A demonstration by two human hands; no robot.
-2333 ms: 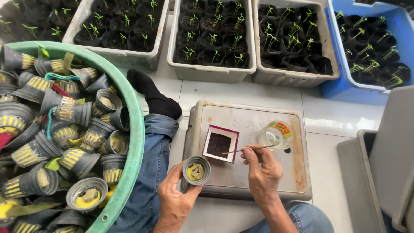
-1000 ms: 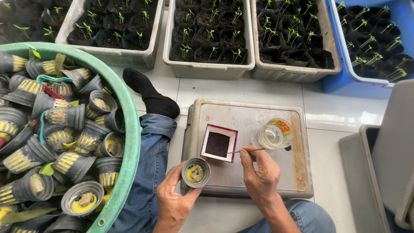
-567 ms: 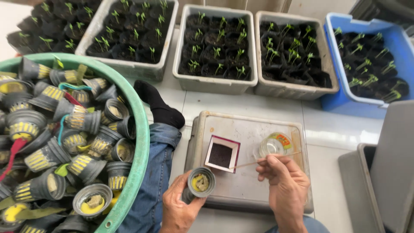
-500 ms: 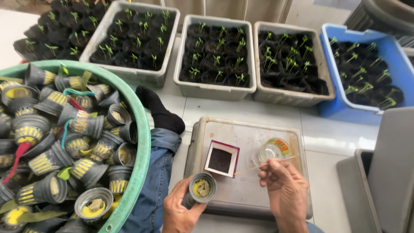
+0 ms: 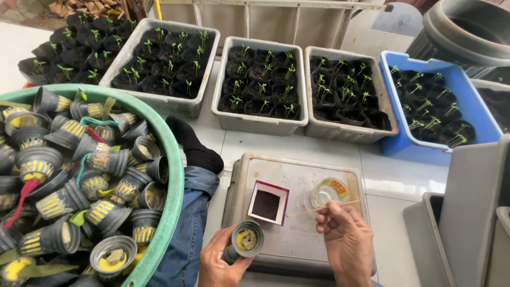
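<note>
My left hand (image 5: 223, 263) holds a small grey net pot (image 5: 245, 240) with a yellow sponge inside, above the near edge of an upturned grey crate (image 5: 297, 183). My right hand (image 5: 345, 239) pinches a thin wooden stick (image 5: 319, 208) whose tip points left toward a small square box (image 5: 268, 202) of dark seeds. A little clear cup (image 5: 328, 191) stands on the crate just beyond my right hand.
A big green tub (image 5: 172, 196) full of several grey net pots sits at my left, beside my jeans leg and black sock (image 5: 194, 146). Grey trays (image 5: 260, 122) and a blue tray (image 5: 393, 143) of seedlings line the far side. Grey bins (image 5: 467, 212) stand at right.
The view has tilted up, showing more of the seedling trays. My right hand with the stick has drawn back toward the clear cup; the left hand still holds the pot.
</note>
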